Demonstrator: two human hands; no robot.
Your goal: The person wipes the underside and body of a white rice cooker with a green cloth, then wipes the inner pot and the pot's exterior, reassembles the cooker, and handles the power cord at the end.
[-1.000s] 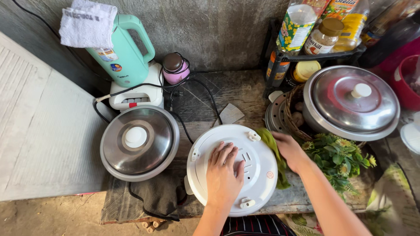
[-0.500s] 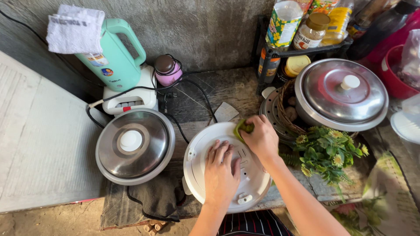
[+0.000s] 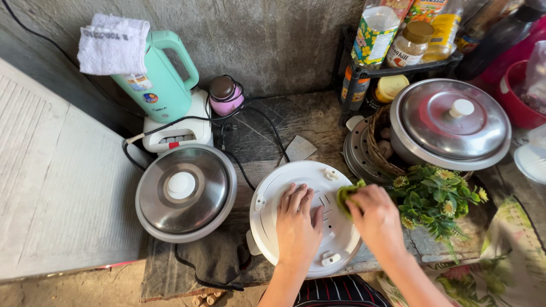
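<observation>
The left hand (image 3: 297,223) lies flat, fingers spread, on the round white cooker lid (image 3: 273,193), while the right hand (image 3: 372,219) grips a green cloth (image 3: 345,195) bunched against the lid's right side.

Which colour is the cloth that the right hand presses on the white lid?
Green; the cloth shows clearly in the head view.

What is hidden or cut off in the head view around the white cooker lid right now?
- Round white plastic cooker lid: its middle is covered by the left hand.
- Green cloth: mostly bunched under the right hand.
- Woven basket: contents largely hidden by the steel pot lid.
- Bottles on the rack: tops cut off by the frame edge.
</observation>
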